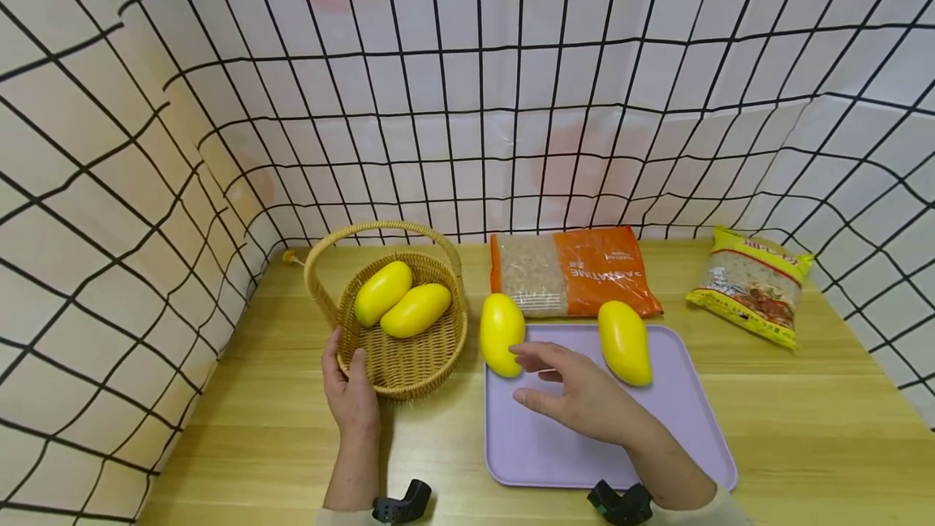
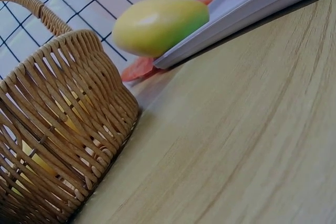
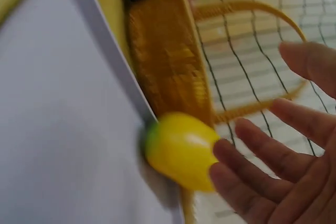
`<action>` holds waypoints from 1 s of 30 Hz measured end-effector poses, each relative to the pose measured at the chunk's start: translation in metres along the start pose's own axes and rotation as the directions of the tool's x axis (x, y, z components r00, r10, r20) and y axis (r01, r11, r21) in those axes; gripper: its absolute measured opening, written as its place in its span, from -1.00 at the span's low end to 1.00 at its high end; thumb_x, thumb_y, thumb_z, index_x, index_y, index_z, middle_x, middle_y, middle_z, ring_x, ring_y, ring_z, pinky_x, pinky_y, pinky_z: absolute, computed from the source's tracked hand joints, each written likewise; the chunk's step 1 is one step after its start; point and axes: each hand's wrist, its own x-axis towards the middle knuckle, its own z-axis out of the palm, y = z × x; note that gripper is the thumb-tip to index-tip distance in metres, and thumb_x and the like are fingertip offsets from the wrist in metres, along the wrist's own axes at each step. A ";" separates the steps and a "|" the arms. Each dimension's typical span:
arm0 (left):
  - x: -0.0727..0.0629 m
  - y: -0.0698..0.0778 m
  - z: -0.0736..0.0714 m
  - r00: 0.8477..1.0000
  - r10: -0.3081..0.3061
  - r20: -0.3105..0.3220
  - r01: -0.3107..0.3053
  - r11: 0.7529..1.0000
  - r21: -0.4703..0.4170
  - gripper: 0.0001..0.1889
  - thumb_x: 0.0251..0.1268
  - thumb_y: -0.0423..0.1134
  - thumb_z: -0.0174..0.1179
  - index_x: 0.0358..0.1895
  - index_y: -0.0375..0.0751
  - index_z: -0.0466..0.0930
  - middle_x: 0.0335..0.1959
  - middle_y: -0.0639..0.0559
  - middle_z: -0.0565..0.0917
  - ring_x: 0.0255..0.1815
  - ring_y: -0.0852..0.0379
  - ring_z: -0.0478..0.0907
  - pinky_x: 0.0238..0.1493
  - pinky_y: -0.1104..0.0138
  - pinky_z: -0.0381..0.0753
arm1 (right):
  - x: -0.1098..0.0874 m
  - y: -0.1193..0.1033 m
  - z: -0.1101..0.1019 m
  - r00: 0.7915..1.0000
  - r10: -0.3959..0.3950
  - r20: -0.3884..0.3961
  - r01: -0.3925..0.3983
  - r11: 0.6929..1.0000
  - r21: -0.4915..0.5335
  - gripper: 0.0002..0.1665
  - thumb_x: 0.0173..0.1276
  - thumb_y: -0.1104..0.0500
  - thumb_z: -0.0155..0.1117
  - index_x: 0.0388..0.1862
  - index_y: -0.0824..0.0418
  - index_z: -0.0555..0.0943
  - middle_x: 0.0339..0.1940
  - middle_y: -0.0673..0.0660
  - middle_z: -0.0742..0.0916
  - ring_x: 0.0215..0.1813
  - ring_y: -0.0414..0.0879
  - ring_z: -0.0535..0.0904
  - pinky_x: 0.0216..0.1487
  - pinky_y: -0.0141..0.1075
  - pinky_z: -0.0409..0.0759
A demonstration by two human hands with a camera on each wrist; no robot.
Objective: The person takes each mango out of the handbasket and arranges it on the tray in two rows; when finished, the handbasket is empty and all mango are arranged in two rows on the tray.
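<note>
A round wicker basket [image 1: 409,372] with an arched handle holds two yellow mangoes, a left one [image 1: 383,292] and a right one [image 1: 416,311]. My left hand [image 1: 353,396] grips its near left rim, thumb over the edge and fingers along the outer wall. Over the lilac tray [image 1: 555,461], my right hand [image 1: 584,396] is spread with nothing in it, its fingertips close to a mango [image 1: 501,335] lying across the tray's left edge. Another mango [image 1: 625,343] lies at the tray's far right. In the right wrist view, the fingers [image 3: 262,153] are extended and apart.
Behind the tray lies an orange and clear food packet [image 1: 577,270]. A yellow packet [image 1: 752,282] lies farther right on the wooden table [image 1: 811,420]. White cloth with a black grid [image 1: 467,88] encloses the back and sides.
</note>
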 end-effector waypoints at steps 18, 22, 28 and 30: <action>0.002 -0.004 0.001 1.000 0.016 -0.023 -0.016 1.000 0.004 -0.46 0.46 -0.42 0.08 0.48 -0.17 0.35 0.55 -0.12 0.31 0.60 -0.05 0.16 0.60 0.05 0.17 | 0.083 -0.059 0.059 0.984 -0.173 -0.050 0.156 0.958 -0.242 -0.28 0.30 -0.04 0.50 0.43 -0.04 0.50 0.34 0.03 0.59 0.38 -0.01 0.51 0.42 -0.02 0.52; 0.003 -0.004 0.001 1.000 0.003 -0.016 -0.003 1.000 0.016 -0.46 0.46 -0.41 0.05 0.48 -0.14 0.35 0.56 -0.09 0.30 0.61 -0.03 0.14 0.62 0.03 0.13 | 0.107 -0.065 0.065 0.981 -0.193 -0.020 0.170 0.904 -0.392 -0.27 0.31 -0.07 0.48 0.44 -0.06 0.48 0.41 0.04 0.55 0.46 -0.01 0.43 0.50 -0.06 0.44; 0.004 -0.002 0.000 1.000 -0.018 -0.010 0.018 0.999 0.032 -0.45 0.46 -0.38 0.05 0.49 -0.10 0.34 0.58 -0.05 0.28 0.62 -0.02 0.11 0.63 0.02 0.11 | 0.139 -0.067 0.076 0.982 -0.189 0.010 0.168 0.847 -0.504 -0.29 0.33 -0.06 0.47 0.44 -0.13 0.49 0.52 0.07 0.47 0.58 0.08 0.28 0.56 0.01 0.35; 0.003 -0.002 0.000 1.000 -0.013 -0.014 0.013 0.999 0.038 -0.45 0.45 -0.39 0.05 0.49 -0.11 0.34 0.58 -0.06 0.29 0.63 -0.03 0.10 0.63 0.02 0.09 | 0.147 -0.066 0.080 0.986 -0.167 0.022 0.154 0.840 -0.520 -0.26 0.32 -0.07 0.48 0.46 -0.15 0.48 0.57 0.08 0.42 0.62 0.13 0.21 0.58 0.06 0.30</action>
